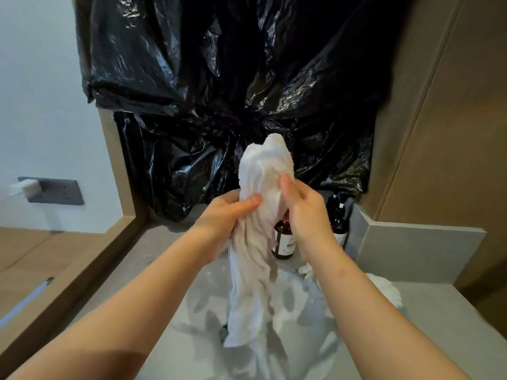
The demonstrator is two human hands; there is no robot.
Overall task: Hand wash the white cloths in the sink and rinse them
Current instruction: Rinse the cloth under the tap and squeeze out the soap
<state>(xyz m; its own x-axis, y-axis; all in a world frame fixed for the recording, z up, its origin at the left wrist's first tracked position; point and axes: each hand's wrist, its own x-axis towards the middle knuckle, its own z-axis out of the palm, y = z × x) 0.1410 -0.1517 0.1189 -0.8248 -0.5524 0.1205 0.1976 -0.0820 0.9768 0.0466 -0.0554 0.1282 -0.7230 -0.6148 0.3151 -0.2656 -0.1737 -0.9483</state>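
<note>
A wet white cloth hangs lifted above the sink, bunched at the top and trailing down to its lower end near the basin. My left hand grips it from the left with the thumb across the front. My right hand grips it from the right, fingers curled into the folds. Below, the basin holds white foam and more white cloth, partly hidden by the hanging cloth and my arms.
Black plastic sheeting covers the wall behind the sink. Two dark pump bottles stand at the back of the grey counter. A white lump of foam or cloth lies on the counter at right. A wall socket with a charger is at left.
</note>
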